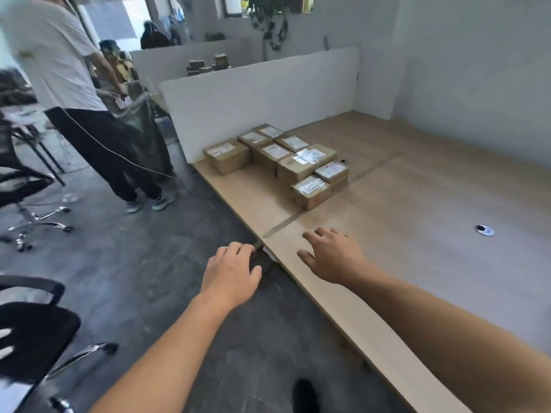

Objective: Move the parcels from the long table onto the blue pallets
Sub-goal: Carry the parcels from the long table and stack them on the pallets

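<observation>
Ahead on the tabletop (417, 204), the parcels (298, 165) sit clustered by the white divider (253, 99), forward and slightly left of both hands. My right hand (334, 254) is nearer, loose and empty above the edge. My left hand (231, 269) is empty too, off the edge. No blue pallets show.

A long light-wood table (417, 204) carries a cluster of brown cardboard parcels with white labels (298, 165) at its far left end, just beside the white divider panel (253, 99) standing on it. The right hand (334, 254) hovers over the table's near edge, fingers spread. The left hand (231, 272) hangs just off that edge, loosely curled and holding nothing. A person in a white T-shirt (59, 55) stands beyond the table's far left corner.
</observation>
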